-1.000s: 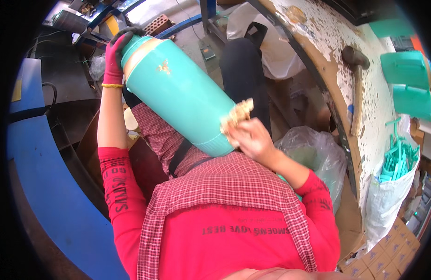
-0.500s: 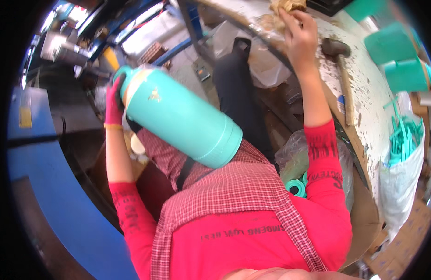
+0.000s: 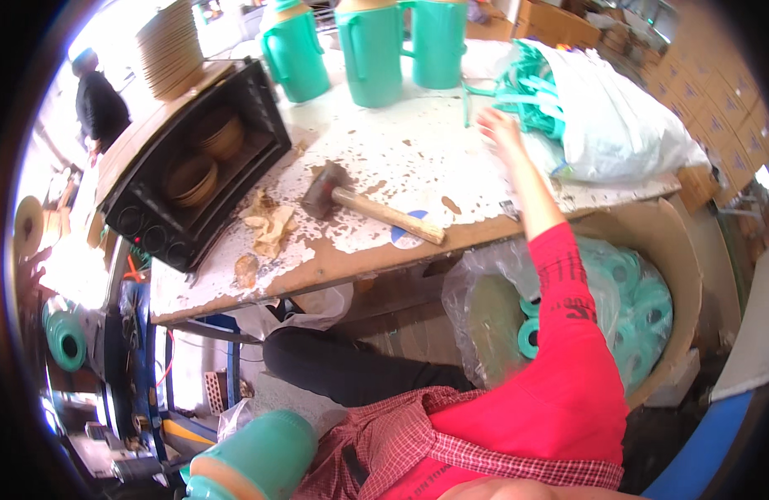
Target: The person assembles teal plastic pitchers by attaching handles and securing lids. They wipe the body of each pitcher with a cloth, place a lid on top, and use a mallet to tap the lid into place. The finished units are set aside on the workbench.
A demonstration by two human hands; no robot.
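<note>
My right hand [image 3: 503, 137] reaches out over the worktable, fingers stretched and apart, slightly blurred. It is beside a bundle of turquoise plastic strips [image 3: 530, 87] that spills from the mouth of a white woven sack [image 3: 614, 125]. A turquoise vacuum flask [image 3: 268, 450] lies tilted by my lap at the lower left. My left hand is out of the picture. On the table, a hammer [image 3: 326, 193] with a wooden handle and a crumpled tan paper or cloth [image 3: 269, 223] lie between my right arm and a small black oven [image 3: 205, 167].
Three turquoise flasks [image 3: 369, 54] stand at the table's far side. Bowl-like brown pieces [image 3: 193, 179] sit in the oven, with a stack of tan discs [image 3: 169, 54] above. A carton [image 3: 693, 275] of bagged turquoise parts stands below my right arm. A person [image 3: 101, 100] is far left.
My view has swung right toward the table. My right hand has left the crumpled tan piece and moved to the turquoise strips. The flask now shows low at the left, my left hand out of view.
</note>
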